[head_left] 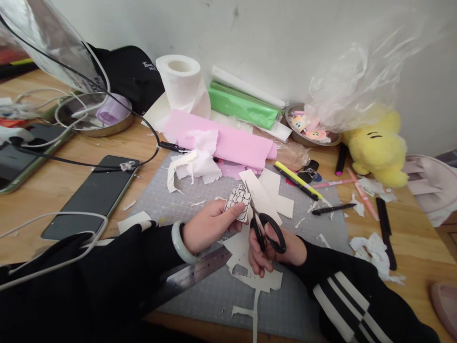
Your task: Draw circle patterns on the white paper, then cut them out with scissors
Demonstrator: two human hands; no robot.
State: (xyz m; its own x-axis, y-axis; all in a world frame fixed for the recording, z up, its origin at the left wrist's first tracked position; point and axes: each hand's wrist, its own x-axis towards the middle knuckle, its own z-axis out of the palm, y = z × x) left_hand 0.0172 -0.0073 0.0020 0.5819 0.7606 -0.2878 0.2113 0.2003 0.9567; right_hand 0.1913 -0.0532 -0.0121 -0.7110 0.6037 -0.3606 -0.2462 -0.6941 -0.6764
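Note:
Between the thumb and fingers of my left hand (pixel 210 224) is a small white card (pixel 238 197) with black scalloped lines drawn on it. My right hand (pixel 266 250) has black-handled scissors (pixel 273 233), fingers through the loops. The scissor blades point up at the card's right edge; whether they touch it I cannot tell. White paper pieces (pixel 262 193) lie just behind the hands, and cut paper scraps (pixel 250 281) lie below them. A metal ruler (pixel 196 274) rests under my left wrist. All this is over a grey cutting mat (pixel 210 305).
Farther back are folded pink paper (pixel 221 138), a white paper roll (pixel 178 81) and a green packet (pixel 243 105). Phones (pixel 96 195) and cables lie left. Markers (pixel 298 181), a black pen (pixel 333 208), a black knife (pixel 385 233) and a yellow plush toy (pixel 378 147) are right.

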